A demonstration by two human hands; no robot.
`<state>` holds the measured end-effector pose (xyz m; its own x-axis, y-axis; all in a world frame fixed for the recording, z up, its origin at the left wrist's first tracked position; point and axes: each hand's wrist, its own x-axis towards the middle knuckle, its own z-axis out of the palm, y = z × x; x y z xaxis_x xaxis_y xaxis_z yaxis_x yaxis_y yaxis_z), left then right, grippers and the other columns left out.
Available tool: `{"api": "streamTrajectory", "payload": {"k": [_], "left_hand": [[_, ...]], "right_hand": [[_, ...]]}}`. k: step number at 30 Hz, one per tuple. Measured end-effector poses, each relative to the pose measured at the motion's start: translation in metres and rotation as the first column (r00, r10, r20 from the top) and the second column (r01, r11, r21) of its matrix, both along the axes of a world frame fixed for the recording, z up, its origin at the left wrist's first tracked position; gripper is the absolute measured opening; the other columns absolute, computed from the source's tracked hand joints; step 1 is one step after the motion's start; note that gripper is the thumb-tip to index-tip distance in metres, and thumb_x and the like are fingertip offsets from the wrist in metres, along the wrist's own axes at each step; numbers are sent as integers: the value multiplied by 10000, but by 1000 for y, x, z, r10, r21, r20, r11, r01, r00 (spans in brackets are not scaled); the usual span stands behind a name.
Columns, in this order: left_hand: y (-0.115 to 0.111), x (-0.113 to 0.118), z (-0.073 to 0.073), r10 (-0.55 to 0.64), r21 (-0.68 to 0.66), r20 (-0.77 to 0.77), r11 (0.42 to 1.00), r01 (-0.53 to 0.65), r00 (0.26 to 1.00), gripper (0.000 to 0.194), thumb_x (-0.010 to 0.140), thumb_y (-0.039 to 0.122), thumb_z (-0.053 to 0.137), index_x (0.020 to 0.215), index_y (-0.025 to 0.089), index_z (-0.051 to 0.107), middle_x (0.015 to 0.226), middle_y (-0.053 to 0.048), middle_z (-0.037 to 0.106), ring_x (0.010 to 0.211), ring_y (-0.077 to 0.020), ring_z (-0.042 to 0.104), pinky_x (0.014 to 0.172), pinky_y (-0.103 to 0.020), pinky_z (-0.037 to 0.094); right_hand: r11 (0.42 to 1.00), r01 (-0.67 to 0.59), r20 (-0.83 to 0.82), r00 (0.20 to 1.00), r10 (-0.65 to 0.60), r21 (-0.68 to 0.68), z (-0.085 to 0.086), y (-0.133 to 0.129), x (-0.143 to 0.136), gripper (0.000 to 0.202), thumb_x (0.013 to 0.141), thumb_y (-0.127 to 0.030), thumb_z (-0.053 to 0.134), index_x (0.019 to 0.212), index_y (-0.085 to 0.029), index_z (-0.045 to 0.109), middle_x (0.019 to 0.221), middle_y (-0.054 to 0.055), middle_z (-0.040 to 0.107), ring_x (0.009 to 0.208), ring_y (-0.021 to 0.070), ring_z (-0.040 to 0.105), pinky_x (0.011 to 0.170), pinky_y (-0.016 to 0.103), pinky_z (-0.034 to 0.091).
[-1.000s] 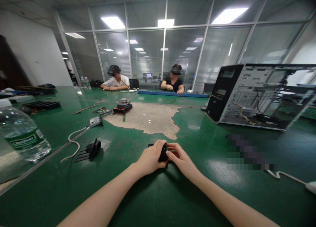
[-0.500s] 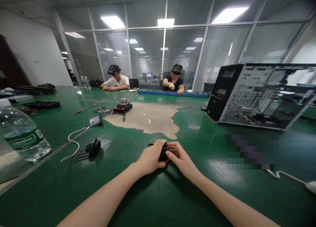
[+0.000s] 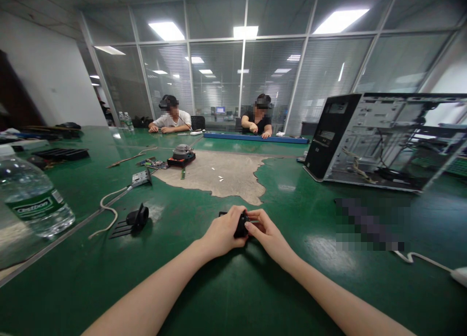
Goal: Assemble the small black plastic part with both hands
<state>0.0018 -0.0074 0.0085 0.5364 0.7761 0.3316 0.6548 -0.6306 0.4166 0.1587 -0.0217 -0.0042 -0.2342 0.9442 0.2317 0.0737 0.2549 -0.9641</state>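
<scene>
Both hands meet over the green table (image 3: 233, 297), around a small black part (image 3: 241, 226) whose exact kind I cannot make out. My left hand (image 3: 223, 232) is wrapped over it from the left, with a dark edge showing past the knuckles. From the right, the thumb and bent fingers of my right hand (image 3: 269, 234) press on its side. Much of the part is covered by the fingers. Off to the left lies a black plastic piece (image 3: 137, 218) with a round end and several long prongs, apart from both hands.
A computer case (image 3: 330, 136) with an exposed interior stands at right. On the left are a water bottle (image 3: 40, 202) and a metal box (image 3: 141, 178) with a cable. A fan cooler (image 3: 181, 155) sits farther back. Two people sit across the table behind a blue bar (image 3: 255, 138).
Almost nothing differs. Both hands keep their grip on the black part in the same place; the view has shifted very slightly.
</scene>
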Motion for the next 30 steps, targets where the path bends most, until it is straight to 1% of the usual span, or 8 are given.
{"api": "streamTrajectory", "payload": {"k": [4,10,13,16,20,23,26,30], "left_hand": [[1,0,-1,5,2,14,1000,-5,1000,583,641,250,589,1146,240,297,1120,-51,458,887,-214,557,736,-326,453],[0,0,0,6,-4,2,1000,-6,1000,577,641,252,586,1142,240,301,1132,-53,452,873,-214,559,720,-321,452],[-1,0,1,13,-16,-2,1000,-13,1000,574,642,258,586,1141,239,303,1133,-54,450,872,-212,558,721,-318,447],[-2,0,2,7,-23,5,1000,-7,1000,582,642,254,585,1147,238,298,1131,-56,447,879,-209,555,731,-317,443],[-2,0,2,-11,-19,23,1000,11,1000,604,631,260,595,1153,239,290,1113,-50,454,894,-212,548,742,-322,445],[-1,0,1,-19,-12,22,1000,19,1000,605,633,253,589,1156,237,285,1121,-52,448,900,-214,545,749,-326,446],[0,0,1,-14,-9,15,1000,15,1000,590,643,234,576,1156,233,285,1117,-53,450,892,-212,547,744,-327,449],[-1,0,0,-6,-4,17,1000,6,1000,577,651,237,574,1152,232,288,1132,-58,442,886,-210,551,735,-327,452]], "right_hand": [[1000,4,20,1000,-4,-10,0,0,0,252,761,-317,528,976,-210,452,1010,44,525,878,158,557,776,323,461],[999,-32,-4,999,32,29,4,-5,1,194,754,-288,550,911,-213,464,948,16,522,943,162,525,773,294,469],[999,-29,-19,999,29,20,4,-5,1,165,779,-310,515,900,-211,464,920,11,524,901,148,536,757,287,472],[1000,-15,-16,1000,15,9,3,-3,-1,197,779,-320,510,933,-214,447,923,15,528,850,143,555,742,294,476],[1000,14,25,1000,-14,-10,3,-2,-2,252,770,-333,516,980,-215,443,974,38,538,887,164,556,777,329,467],[1000,-5,40,999,5,4,3,-3,-1,249,774,-319,512,992,-214,453,994,44,541,902,169,554,797,343,459],[999,-28,21,999,28,35,4,-4,0,219,771,-298,525,964,-214,465,985,33,538,908,163,552,803,328,458],[999,-9,5,1000,9,45,3,-5,0,184,774,-320,519,918,-212,480,939,20,537,902,162,549,763,308,473]]}}
